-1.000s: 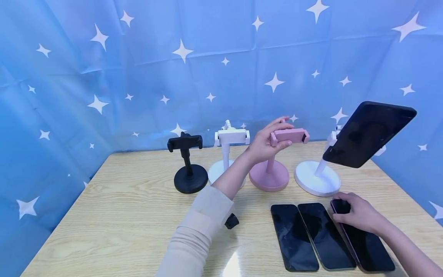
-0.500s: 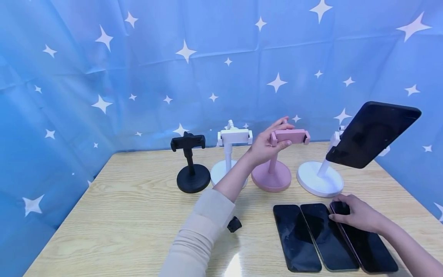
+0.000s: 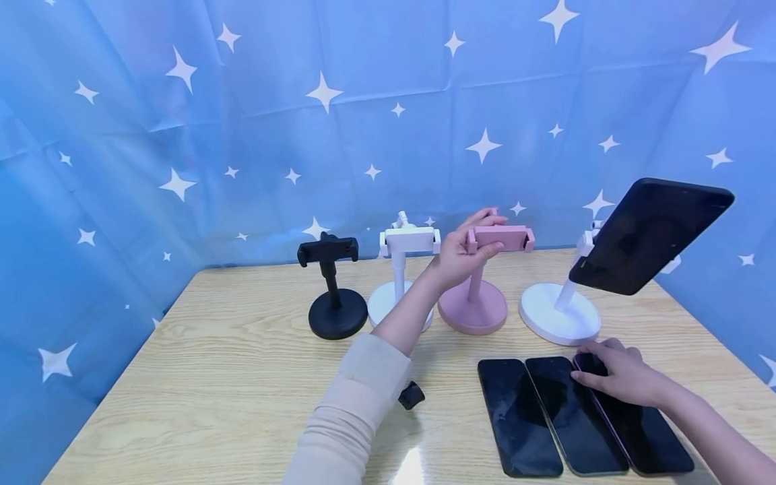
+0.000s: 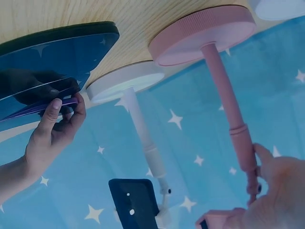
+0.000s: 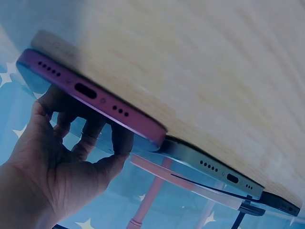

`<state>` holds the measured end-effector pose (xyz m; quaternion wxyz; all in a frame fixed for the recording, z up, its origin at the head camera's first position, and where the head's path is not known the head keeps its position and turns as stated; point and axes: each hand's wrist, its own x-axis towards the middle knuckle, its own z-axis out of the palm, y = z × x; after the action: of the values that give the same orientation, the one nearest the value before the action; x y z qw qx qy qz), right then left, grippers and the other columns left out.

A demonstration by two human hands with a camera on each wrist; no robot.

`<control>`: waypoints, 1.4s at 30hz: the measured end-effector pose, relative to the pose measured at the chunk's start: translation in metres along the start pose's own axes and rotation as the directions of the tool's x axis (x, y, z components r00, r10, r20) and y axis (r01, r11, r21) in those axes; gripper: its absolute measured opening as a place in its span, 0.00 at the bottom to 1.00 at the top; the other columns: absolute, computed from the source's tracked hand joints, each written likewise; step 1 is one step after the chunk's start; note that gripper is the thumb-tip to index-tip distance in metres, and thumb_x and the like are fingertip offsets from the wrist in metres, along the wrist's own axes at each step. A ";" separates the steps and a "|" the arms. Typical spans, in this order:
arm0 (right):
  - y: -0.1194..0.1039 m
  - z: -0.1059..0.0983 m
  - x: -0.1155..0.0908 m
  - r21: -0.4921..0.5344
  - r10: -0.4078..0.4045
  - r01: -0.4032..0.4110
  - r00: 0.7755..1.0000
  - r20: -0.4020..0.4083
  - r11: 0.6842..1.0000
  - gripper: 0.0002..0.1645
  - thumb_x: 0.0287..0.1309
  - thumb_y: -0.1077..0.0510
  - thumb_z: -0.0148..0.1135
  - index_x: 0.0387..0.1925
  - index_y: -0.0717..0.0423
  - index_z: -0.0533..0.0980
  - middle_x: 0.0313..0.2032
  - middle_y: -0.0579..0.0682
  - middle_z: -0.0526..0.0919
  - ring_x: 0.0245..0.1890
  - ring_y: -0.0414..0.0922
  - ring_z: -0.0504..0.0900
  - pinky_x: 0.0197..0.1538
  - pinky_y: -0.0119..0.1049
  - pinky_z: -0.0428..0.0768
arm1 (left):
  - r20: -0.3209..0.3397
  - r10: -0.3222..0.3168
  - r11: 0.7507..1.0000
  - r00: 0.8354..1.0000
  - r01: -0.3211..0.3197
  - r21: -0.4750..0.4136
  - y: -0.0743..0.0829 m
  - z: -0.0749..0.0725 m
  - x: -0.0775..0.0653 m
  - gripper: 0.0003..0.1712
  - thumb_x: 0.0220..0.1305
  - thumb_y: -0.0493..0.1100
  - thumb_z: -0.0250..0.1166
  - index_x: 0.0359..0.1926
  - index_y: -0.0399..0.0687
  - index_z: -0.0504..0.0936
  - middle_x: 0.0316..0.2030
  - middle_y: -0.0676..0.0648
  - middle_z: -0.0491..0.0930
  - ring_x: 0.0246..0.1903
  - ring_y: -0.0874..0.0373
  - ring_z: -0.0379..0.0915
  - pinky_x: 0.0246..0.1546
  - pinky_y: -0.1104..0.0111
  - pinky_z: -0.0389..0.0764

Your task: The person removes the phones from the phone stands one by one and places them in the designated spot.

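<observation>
My left hand grips the pink phone stand at its clamp head, thumb in front and fingers behind. The clamp holds nothing, and its round base sits on the table. At the front right, my right hand holds the upper end of a black phone with a purple edge, thumb on one side and fingertips on the other. That purple edge with its port shows in the right wrist view. Close alongside lie a middle phone with a greenish edge and a black phone.
Left of the pink stand stand a white phone stand and a black phone stand. On the right, another white stand bears a tilted black phone. A starred blue curtain hangs behind the wooden table.
My left hand has turned the pink clamp head slightly to the left. My right hand and the upper end of the purple-edged phone have shifted slightly left, towards the middle phone.
</observation>
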<state>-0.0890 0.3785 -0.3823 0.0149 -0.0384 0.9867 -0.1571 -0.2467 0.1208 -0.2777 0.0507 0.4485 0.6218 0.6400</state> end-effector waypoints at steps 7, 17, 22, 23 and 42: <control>-0.004 0.001 0.000 -0.005 -0.012 0.012 1.000 -0.018 1.000 0.23 0.51 0.49 0.64 0.42 0.62 0.73 0.40 0.61 0.76 0.44 0.60 0.69 0.42 0.56 0.58 | -0.020 0.011 1.000 1.000 -0.011 0.026 -0.023 -0.001 0.007 0.22 0.60 0.33 0.60 0.56 0.37 0.71 0.68 0.48 0.54 0.66 0.64 0.49 0.52 0.76 0.70; -0.005 0.001 0.001 -0.011 -0.004 0.004 1.000 -0.006 1.000 0.23 0.53 0.48 0.62 0.43 0.61 0.72 0.39 0.60 0.76 0.44 0.60 0.69 0.42 0.55 0.58 | -0.002 0.071 0.997 0.997 -0.071 0.035 -0.021 -0.004 0.009 0.20 0.59 0.30 0.59 0.54 0.32 0.72 0.66 0.41 0.56 0.67 0.63 0.46 0.54 0.76 0.69; -0.005 0.002 0.000 -0.020 -0.011 0.011 1.000 -0.014 1.000 0.23 0.52 0.48 0.63 0.43 0.61 0.72 0.38 0.59 0.76 0.43 0.59 0.69 0.42 0.55 0.58 | 0.007 0.076 0.996 0.997 -0.076 0.055 -0.023 -0.005 0.008 0.20 0.60 0.31 0.59 0.54 0.33 0.71 0.66 0.41 0.56 0.66 0.61 0.48 0.53 0.75 0.70; -0.005 0.002 0.000 -0.022 -0.009 0.009 1.000 -0.015 1.000 0.23 0.52 0.48 0.63 0.43 0.61 0.72 0.38 0.60 0.76 0.43 0.59 0.69 0.42 0.55 0.58 | 0.006 0.080 0.995 0.997 -0.080 0.057 -0.023 -0.005 0.008 0.20 0.60 0.30 0.59 0.54 0.33 0.71 0.65 0.41 0.56 0.66 0.61 0.49 0.52 0.75 0.70; -0.005 -0.001 -0.002 -0.029 0.040 -0.040 0.999 -0.010 0.999 0.21 0.55 0.49 0.61 0.43 0.60 0.72 0.42 0.68 0.71 0.43 0.65 0.66 0.37 0.59 0.66 | -0.056 -0.079 0.996 0.995 0.076 -0.046 0.006 0.003 -0.008 0.23 0.62 0.32 0.57 0.58 0.37 0.70 0.68 0.51 0.55 0.64 0.65 0.54 0.53 0.76 0.68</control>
<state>-0.0869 0.3743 -0.3802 0.0130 -0.0181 0.9895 -0.1427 -0.2367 0.1168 -0.2775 0.0673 0.4040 0.6259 0.6637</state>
